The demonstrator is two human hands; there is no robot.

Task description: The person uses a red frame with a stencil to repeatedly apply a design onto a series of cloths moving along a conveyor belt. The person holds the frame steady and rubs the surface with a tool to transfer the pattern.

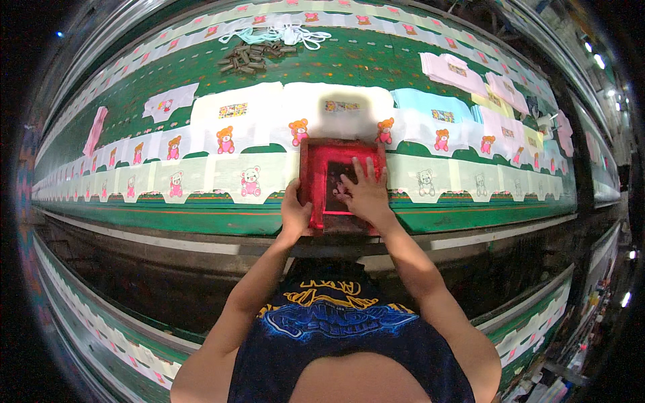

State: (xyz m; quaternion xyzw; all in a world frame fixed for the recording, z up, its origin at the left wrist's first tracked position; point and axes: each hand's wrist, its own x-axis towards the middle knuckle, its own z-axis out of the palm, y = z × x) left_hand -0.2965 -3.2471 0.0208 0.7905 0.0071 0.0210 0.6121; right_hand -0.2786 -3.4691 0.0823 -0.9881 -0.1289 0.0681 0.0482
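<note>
A screen printing frame with red-stained sides and a dark inner window lies over the near row of pale fabric pieces. At its left side my left hand grips the edge, fingers wrapped around it. My right hand is spread over the window and the right side, several fingers stretched out and touching the frame. Whatever lies beneath the frame is hidden. Bears on the pieces to its left have pink parts, while a bear just to its right shows only as a grey outline.
A long green table carries rows of bear-printed pieces. Beyond the frame lie stacked cream, blue and pink fabrics. Farther back are a heap of dark short cylinders and a tangle of pale straps.
</note>
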